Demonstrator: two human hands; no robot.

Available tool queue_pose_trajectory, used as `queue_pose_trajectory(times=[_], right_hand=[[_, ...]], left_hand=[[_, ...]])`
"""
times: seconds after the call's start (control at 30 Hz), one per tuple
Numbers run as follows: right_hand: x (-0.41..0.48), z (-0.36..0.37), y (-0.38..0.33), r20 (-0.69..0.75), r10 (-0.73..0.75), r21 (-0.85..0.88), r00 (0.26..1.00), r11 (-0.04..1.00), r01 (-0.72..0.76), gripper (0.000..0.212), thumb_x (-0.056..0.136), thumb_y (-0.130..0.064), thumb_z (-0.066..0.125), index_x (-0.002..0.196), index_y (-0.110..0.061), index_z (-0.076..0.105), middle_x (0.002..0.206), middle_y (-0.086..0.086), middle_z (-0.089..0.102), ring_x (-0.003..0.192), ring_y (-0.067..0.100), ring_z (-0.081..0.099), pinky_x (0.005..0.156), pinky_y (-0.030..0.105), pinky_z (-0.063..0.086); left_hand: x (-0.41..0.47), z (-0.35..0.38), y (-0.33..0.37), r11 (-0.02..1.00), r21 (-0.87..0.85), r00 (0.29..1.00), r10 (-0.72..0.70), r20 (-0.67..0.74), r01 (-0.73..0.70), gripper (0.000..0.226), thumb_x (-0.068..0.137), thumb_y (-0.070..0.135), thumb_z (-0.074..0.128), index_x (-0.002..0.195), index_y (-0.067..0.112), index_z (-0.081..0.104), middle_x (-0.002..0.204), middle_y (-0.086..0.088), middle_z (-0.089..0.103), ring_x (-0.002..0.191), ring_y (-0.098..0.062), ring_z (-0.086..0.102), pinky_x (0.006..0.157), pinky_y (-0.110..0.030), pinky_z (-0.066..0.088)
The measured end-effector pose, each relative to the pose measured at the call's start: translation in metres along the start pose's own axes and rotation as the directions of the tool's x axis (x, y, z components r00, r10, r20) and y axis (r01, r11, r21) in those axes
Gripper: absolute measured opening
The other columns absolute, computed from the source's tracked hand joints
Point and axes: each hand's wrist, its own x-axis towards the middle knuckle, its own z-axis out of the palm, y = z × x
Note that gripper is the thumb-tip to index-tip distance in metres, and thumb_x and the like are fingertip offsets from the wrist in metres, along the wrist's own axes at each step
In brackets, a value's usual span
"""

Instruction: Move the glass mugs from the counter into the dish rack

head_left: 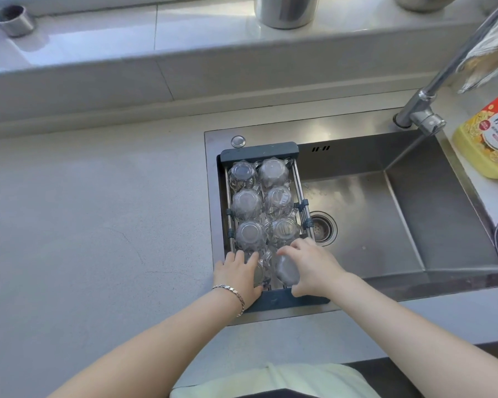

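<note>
A dark-framed dish rack [259,152] spans the left side of the sink. Several glass mugs [246,203] stand upside down in it in two columns. At the rack's near end my left hand [237,275] grips a glass mug [260,271] that is tilted, and my right hand [311,267] grips another tilted glass mug [288,270] beside it. Both mugs are inside the rack's near row, partly hidden by my fingers. A bracelet circles my left wrist.
The steel sink [385,219] with its drain [324,228] lies right of the rack. A faucet [423,110] rises at the back right, with a yellow detergent bottle [489,139] beside it. The pale counter [98,211] stretches left. Metal containers stand on the back ledge.
</note>
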Motion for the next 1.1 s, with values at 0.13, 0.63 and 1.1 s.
queue_pose_trajectory(times=[0.13,0.63,1.1], right_hand=[[0.003,0.021,0.008,-0.004,0.048,0.239,0.999,0.97,-0.046,0.073,0.066,-0.019,0.07,0.133,-0.024,0.042,0.128,0.007,0.041,0.124,0.023,0.035,0.101,0.033,0.038],[0.002,0.036,0.003,-0.04,0.522,0.628,0.852,0.677,-0.384,0.061,0.069,-0.033,0.077,0.123,-0.013,0.055,0.125,0.004,0.063,0.111,0.023,0.059,0.092,0.033,0.046],[0.011,0.006,0.015,0.144,0.383,0.437,0.913,0.803,-0.405,0.027,0.077,-0.035,0.066,0.064,-0.016,0.051,0.066,0.001,0.052,0.069,0.022,0.05,0.055,0.029,0.033]], left_hand=[[0.003,-0.002,-0.002,1.0,-0.003,1.0,-0.001,-0.016,0.001,0.072,0.083,0.055,0.053,0.142,0.024,0.025,0.135,-0.009,0.042,0.124,-0.028,0.039,0.097,-0.039,0.038],[0.005,0.0,0.0,0.993,-0.098,0.997,-0.067,-0.045,0.063,0.065,0.078,0.054,0.06,0.129,0.021,0.038,0.126,-0.009,0.05,0.118,-0.027,0.046,0.095,-0.037,0.041],[0.004,-0.034,-0.005,1.0,-0.013,0.998,0.027,0.051,-0.027,0.054,0.087,0.051,0.052,0.129,0.018,0.042,0.131,-0.011,0.046,0.119,-0.029,0.047,0.097,-0.041,0.042]])
